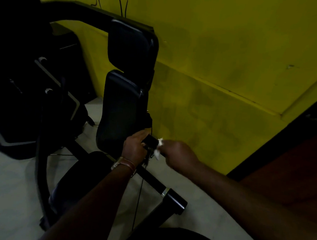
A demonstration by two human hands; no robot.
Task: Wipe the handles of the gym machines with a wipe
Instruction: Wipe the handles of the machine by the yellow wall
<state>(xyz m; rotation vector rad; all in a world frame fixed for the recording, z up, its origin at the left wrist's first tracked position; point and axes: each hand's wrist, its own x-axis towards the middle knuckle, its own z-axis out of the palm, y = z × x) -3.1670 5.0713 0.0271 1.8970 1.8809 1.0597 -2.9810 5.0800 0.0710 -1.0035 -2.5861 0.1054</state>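
The left hand (134,148) curls round the near-left end of a short black handle (149,142) and grips it, with a watch (117,163) and thin bands at the wrist. The right hand (178,154) closes over the handle's other end, pinching a crumpled white wipe (158,147) against it; bits of the wipe show just left of its knuckles. The handle's long axis runs roughly left to right between the two hands, tilted slightly, its left end higher. It hangs just in front of the lower edge of the black back pad (121,108) of a gym machine, with a thin cable (140,193) dropping below it. A black frame tube (155,182) runs diagonally beneath towards the lower right. Behind stands a yellow wall (231,68); the floor (5,184) is pale.
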